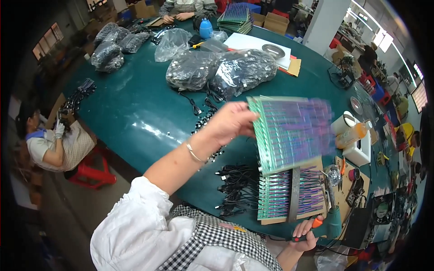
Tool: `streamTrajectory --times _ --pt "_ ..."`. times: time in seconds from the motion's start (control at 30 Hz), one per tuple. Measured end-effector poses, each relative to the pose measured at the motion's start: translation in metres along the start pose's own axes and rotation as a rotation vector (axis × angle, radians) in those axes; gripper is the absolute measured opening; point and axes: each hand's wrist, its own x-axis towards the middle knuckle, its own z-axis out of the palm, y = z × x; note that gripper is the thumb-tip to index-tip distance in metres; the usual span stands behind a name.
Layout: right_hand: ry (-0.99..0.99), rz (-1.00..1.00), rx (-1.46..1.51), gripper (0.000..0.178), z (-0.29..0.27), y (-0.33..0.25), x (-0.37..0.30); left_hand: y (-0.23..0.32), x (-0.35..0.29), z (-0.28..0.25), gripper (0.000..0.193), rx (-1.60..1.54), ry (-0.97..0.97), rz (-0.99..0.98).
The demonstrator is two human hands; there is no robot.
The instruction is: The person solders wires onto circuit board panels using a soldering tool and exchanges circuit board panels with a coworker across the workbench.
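My left hand (233, 119) is pinched on the left edge of a green circuit board panel (289, 135) with rows of purple wires. This panel is raised above the table, its right side smeared by motion. Below it, a second wired circuit board panel (273, 198) lies on cardboard, with a grey metal bar (294, 195) across it. Near the table's front edge, my right hand (305, 239) is closed around an orange-and-black handled tool (317, 222); its working end cannot be made out. Black cables with plugs (236, 189) lie in bundles left of the lower panel.
Clear bags of black cables (244, 70) sit mid-table, with more bags (107, 56) at far left. An orange bottle (355, 134) and a teal cylindrical holder (333, 221) stand to the right. Co-workers sit at left (54, 144) and across the table (187, 9).
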Motion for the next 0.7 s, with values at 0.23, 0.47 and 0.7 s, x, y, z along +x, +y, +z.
streamTrajectory --times 0.23,0.47,0.7 --pt "0.017 0.001 0.002 0.054 0.002 0.0 -0.009 0.102 -0.007 -0.082 0.014 0.056 0.256 0.488" --pt "0.045 0.066 -0.051 0.053 0.014 0.008 -0.006 0.146 0.025 -0.198 0.01 0.065 0.576 0.655" --pt "0.072 0.078 -0.119 0.053 0.035 0.006 -0.003 0.129 0.072 -0.284 0.009 -0.035 0.709 0.686"
